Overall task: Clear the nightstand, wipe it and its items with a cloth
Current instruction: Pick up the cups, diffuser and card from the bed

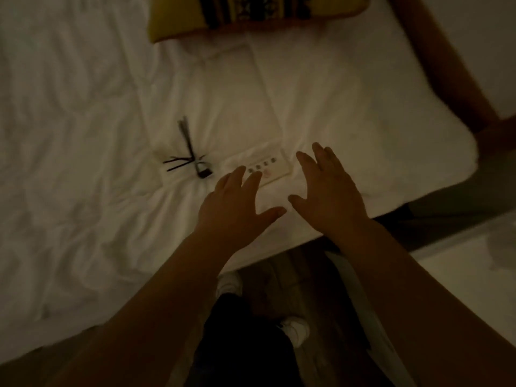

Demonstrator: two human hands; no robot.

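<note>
Two bare hands, the left hand [237, 202] and the right hand [332, 191], both with fingers spread. One white rectangular panel with round buttons [268, 167]. One bunch of thin black sticks [187, 155]. One yellow patterned pillow [257, 15]. Two white shoes [296, 329].

Readable text: none; the view is dim and blurred.
White remote control [261, 168] on the bed [83, 135]: a row of small round buttons and one reddish button, their markings too blurred to read.
Patterned pillow [259, 12]: a woven dark-and-yellow pattern, no letters legible.
</note>
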